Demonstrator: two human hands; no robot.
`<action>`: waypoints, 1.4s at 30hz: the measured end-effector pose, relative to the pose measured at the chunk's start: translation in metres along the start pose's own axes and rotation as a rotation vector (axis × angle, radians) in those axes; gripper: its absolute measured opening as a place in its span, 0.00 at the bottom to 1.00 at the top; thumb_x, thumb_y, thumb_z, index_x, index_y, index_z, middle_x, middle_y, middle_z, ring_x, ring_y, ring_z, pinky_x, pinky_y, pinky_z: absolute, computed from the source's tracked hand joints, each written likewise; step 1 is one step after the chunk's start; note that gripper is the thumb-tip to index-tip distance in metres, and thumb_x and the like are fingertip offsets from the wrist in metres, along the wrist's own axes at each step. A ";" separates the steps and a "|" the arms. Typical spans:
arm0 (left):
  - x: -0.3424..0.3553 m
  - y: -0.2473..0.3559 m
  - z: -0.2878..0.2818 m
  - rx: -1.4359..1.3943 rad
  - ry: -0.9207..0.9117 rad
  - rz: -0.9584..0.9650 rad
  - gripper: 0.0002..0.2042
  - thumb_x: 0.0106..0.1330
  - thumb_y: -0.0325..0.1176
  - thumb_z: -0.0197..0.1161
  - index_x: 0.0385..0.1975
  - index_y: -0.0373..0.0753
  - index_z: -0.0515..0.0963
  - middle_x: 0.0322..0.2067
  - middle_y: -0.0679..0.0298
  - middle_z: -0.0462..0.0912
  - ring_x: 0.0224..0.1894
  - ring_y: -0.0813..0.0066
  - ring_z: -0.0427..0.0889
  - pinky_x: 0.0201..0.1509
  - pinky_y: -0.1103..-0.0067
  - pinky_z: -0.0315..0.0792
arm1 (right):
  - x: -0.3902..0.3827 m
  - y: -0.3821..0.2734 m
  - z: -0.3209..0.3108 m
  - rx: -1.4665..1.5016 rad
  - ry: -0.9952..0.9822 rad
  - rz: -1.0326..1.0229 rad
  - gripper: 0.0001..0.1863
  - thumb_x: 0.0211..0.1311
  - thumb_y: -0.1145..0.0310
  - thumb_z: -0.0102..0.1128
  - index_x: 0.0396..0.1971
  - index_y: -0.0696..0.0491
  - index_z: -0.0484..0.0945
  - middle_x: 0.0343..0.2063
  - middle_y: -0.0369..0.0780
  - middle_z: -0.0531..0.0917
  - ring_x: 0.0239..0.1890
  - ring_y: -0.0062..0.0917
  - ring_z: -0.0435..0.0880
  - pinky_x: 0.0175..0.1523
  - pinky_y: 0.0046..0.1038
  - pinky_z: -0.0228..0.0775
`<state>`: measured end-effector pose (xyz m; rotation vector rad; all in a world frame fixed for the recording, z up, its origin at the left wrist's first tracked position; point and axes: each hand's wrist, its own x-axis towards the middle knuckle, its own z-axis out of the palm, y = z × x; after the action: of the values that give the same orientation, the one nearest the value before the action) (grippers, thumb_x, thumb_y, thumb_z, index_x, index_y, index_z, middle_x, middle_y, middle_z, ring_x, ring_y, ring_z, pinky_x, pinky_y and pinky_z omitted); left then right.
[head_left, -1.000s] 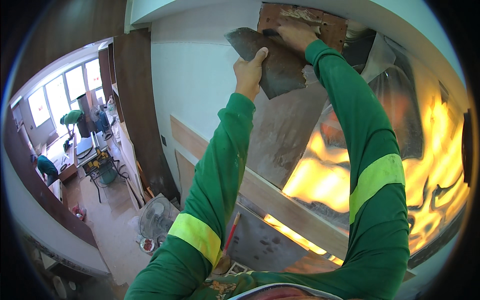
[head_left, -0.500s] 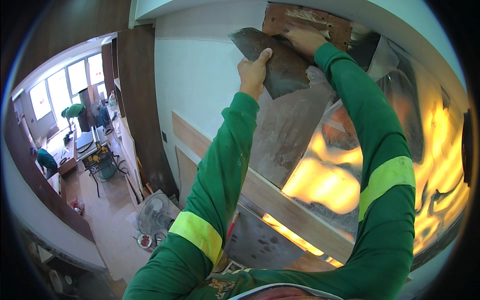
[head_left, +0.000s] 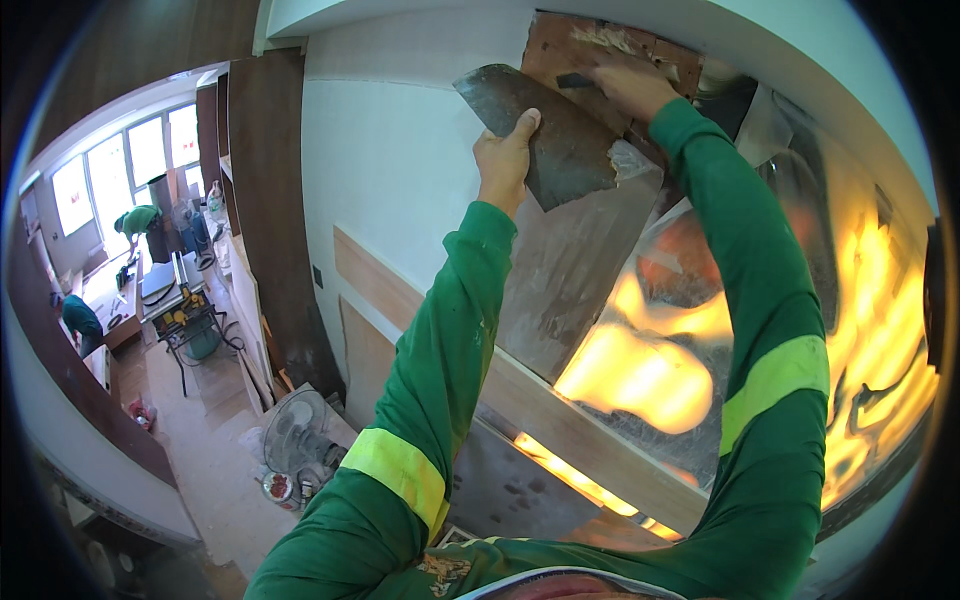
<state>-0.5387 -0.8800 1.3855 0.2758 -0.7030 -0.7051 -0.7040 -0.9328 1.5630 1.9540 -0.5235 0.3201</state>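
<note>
My left hand (head_left: pixel 504 155) grips the edge of a thin, stiff, dark brown sheet (head_left: pixel 560 145) with a ragged right edge, its thumb pressed on the face. Behind and above the sheet is a reddish-brown board (head_left: pixel 548 42) with torn pale patches of surface. Against this board my right hand (head_left: pixel 632 85) is closed on a small dark tool (head_left: pixel 573 80), whose flat end sticks out to the left; its exact kind is unclear. Below the sheet runs a smooth grey-brown panel (head_left: pixel 570 270). Whether the sheet is still joined to the board is hidden.
Clear plastic film (head_left: pixel 660 360) covers glowing orange panels at right. A pale wood rail (head_left: pixel 590 430) crosses below. Lower left stand a fan (head_left: pixel 297 430) and a tub (head_left: pixel 278 487). Beyond the doorway are a table saw (head_left: pixel 190 310) and two people in green (head_left: pixel 140 220) bending over.
My right hand has shifted slightly right and down, and the dark tool's end now shows beside it. The sheet, still in my left hand, sits slightly lower.
</note>
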 end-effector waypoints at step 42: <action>-0.009 -0.014 -0.012 0.043 0.012 -0.004 0.17 0.63 0.33 0.78 0.45 0.30 0.81 0.40 0.58 0.87 0.39 0.69 0.86 0.45 0.73 0.80 | -0.018 0.000 0.010 -0.029 -0.139 -0.086 0.25 0.65 0.76 0.54 0.63 0.53 0.76 0.60 0.42 0.76 0.64 0.39 0.74 0.65 0.39 0.74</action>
<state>-0.5426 -0.8838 1.3661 0.3204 -0.7068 -0.6919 -0.7198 -0.9379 1.5511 1.9735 -0.5289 0.1223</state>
